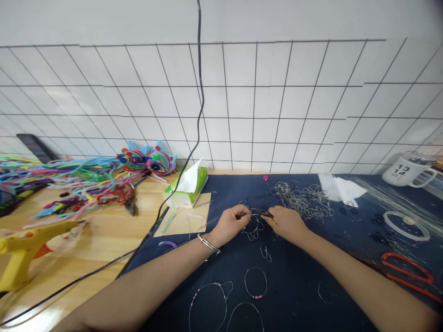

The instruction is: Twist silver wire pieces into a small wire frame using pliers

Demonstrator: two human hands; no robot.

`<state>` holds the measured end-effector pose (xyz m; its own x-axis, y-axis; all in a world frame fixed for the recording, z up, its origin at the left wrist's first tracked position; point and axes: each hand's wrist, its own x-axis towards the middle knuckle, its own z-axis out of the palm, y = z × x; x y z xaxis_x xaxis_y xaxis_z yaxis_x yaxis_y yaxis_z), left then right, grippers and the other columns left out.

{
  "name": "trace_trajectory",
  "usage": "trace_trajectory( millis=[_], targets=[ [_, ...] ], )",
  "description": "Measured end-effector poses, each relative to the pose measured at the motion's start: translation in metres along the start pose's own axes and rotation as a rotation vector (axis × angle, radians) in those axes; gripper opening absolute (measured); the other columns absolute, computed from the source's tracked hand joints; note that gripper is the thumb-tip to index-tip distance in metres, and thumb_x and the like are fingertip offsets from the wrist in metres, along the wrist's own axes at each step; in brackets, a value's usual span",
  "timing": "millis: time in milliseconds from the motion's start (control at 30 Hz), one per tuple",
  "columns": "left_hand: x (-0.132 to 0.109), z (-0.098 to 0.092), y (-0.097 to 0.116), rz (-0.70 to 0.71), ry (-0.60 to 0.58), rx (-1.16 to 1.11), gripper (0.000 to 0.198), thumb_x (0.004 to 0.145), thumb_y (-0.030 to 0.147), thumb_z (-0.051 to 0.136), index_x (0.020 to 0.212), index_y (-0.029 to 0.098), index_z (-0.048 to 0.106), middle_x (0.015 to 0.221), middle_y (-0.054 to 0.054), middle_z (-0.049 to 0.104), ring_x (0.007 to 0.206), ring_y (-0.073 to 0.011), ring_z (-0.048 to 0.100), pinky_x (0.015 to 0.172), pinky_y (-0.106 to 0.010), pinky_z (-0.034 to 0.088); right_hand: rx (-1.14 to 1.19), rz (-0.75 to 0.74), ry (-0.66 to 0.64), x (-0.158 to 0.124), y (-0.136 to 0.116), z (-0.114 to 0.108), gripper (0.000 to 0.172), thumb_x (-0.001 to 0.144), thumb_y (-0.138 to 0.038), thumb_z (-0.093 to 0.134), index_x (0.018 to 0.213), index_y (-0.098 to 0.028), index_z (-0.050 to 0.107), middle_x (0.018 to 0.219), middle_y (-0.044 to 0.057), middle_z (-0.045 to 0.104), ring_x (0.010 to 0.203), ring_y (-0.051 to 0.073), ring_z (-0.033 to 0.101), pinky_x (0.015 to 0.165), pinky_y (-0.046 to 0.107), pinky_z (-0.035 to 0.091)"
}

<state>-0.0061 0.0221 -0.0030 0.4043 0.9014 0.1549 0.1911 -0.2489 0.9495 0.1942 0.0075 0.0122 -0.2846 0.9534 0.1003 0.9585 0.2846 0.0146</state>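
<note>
My left hand [232, 224] is closed, thumb and fingers pinching a thin wire piece [255, 229] bent into loops. My right hand [288, 223] wraps round a pair of dark-jawed pliers [262, 212], whose tips point left and meet or nearly meet the wire by my left fingertips. Whether the jaws grip the wire is too small to tell. Below the hands on the dark blue cloth lie a small bent wire bit [266, 254], a wire ring with pink beads [256, 296] and a larger beaded wire ring [191, 304].
A tangled wire heap [304, 200] lies beyond my right hand. Orange-handled scissors [408, 267], a white ring-shaped dish [406, 226] and a mug [403, 170] stand right. Left are a tissue pack [188, 186], a yellow glue gun [24, 251] and colourful pipe cleaners [83, 173]. A black cable [200, 92] hangs down across the view.
</note>
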Motion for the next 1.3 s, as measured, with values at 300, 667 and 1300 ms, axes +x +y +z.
trace_trajectory(
  millis=[300, 667, 1300],
  targets=[
    [0.000, -0.001, -0.001, 0.003, 0.008, 0.104, 0.012, 0.073, 0.020, 0.046, 0.075, 0.014, 0.056, 0.063, 0.002, 0.053, 0.051, -0.0069, 0.047, 0.050, -0.018, 0.037, -0.007, -0.019, 0.041, 0.000, 0.000, 0.004, 0.042, 0.084, -0.052, 0.025, 0.076, -0.020, 0.052, 0.074, 0.002, 0.055, 0.068, 0.013, 0.053, 0.053, 0.023, 0.029],
    [0.001, -0.002, -0.004, -0.009, -0.057, 0.172, 0.016, 0.074, 0.022, 0.044, 0.076, 0.014, 0.058, 0.063, 0.001, 0.054, 0.050, -0.0071, 0.048, 0.049, -0.018, 0.037, -0.068, -0.085, 0.153, -0.001, 0.000, 0.007, 0.030, 0.083, -0.043, 0.036, 0.075, -0.020, 0.052, 0.071, 0.002, 0.053, 0.068, 0.012, 0.050, 0.057, 0.023, 0.028],
    [0.002, -0.004, -0.002, -0.015, -0.080, 0.085, 0.017, 0.075, 0.024, 0.046, 0.079, 0.013, 0.059, 0.065, 0.000, 0.056, 0.050, -0.0065, 0.047, 0.051, -0.018, 0.038, -0.120, -0.255, 0.395, 0.003, 0.017, -0.005, 0.011, 0.077, -0.025, 0.047, 0.080, -0.017, 0.054, 0.078, 0.006, 0.049, 0.080, 0.018, 0.040, 0.072, 0.030, 0.026]
  ],
)
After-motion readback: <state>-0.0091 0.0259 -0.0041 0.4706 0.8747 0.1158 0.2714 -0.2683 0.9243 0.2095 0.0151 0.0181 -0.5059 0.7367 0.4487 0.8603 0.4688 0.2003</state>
